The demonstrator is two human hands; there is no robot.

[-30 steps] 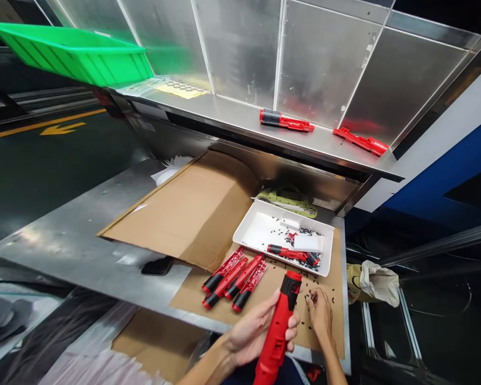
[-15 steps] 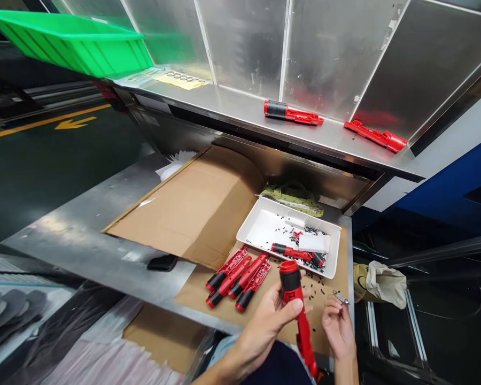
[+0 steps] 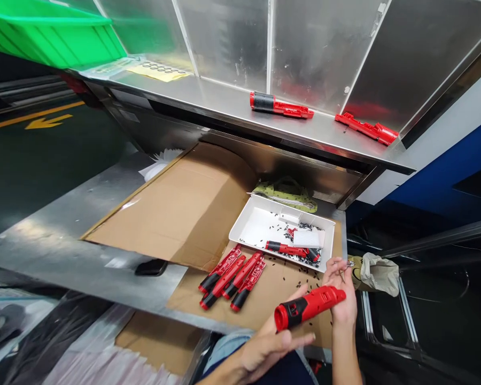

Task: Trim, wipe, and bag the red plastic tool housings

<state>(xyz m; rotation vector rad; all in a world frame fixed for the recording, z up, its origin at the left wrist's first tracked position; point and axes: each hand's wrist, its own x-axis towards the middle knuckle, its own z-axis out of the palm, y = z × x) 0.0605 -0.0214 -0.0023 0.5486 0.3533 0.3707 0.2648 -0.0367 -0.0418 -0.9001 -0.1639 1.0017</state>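
Left hand (image 3: 262, 350) splayed, right hand (image 3: 346, 309) pinching a metal piece (image 3: 350, 263), a red, black-collared tubular casing (image 3: 318, 303) between them.

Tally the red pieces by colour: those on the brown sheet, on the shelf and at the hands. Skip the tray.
Red-and-black pieces: 6 (4 on the brown sheet, 1 on the shelf, 1 at the left hand and right hand)
All-red piece: 1 (on the shelf)
Total: 7
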